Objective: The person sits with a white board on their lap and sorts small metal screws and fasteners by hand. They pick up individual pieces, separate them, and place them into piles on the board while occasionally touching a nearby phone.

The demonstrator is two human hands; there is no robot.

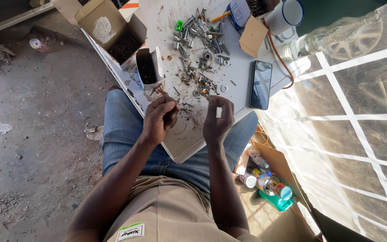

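Rusty small metal screws and bits (162, 92) stick out from the fingertips of the left hand (158, 118), which is closed around them above the near edge of the white flat worktop (182, 143). The right hand (217, 122) is raised just beside it, with the fingers half curled; something tiny seems pinched at its fingertips, but it is too small to tell surely. Both hands hover over the person's knees in blue jeans (122, 130). Farther on the worktop lies a grey heap of mixed screws, bolts and washers (202, 54). A black smartphone (261, 84) lies flat to the right of the heap. An open brown cardboard box (113, 33) with dark nails inside stands at the left, and a small open black-lined box (148, 67) stands near the left hand. A white enamel mug (285, 15) is at the far edge.
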